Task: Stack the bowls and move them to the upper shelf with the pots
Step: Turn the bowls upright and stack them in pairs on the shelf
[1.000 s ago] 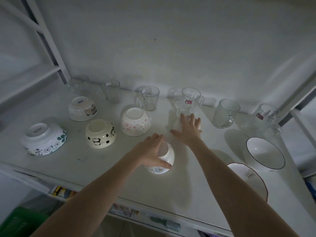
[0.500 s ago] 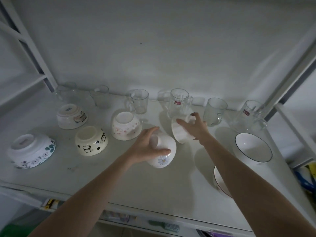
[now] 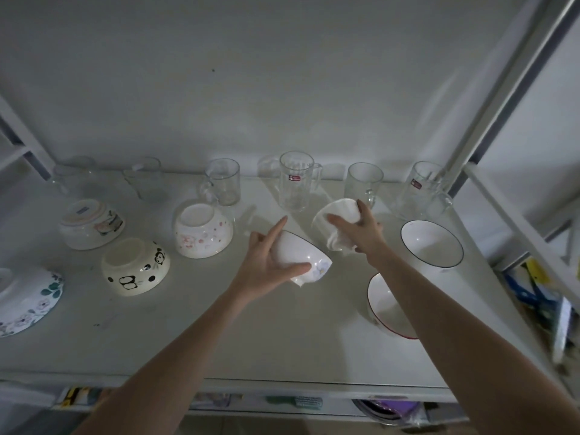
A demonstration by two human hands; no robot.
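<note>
Head view: left hand (image 3: 266, 262) grips flowered bowl (image 3: 306, 260); right hand (image 3: 361, 232) grips white bowl (image 3: 337, 215).

Small red labels on two glass mugs (image 3: 296, 180) (image 3: 424, 186), print too small to read.

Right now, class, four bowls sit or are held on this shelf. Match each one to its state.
1. panda bowl
2. blue-rimmed bowl
3. flower-print bowl
4. fluted white bowl

a. tilted in the left hand
b. upside down on the shelf
c. held by the right hand
d. upright, untouched

Pairs: 1-b, 2-d, 3-a, 4-c
</note>
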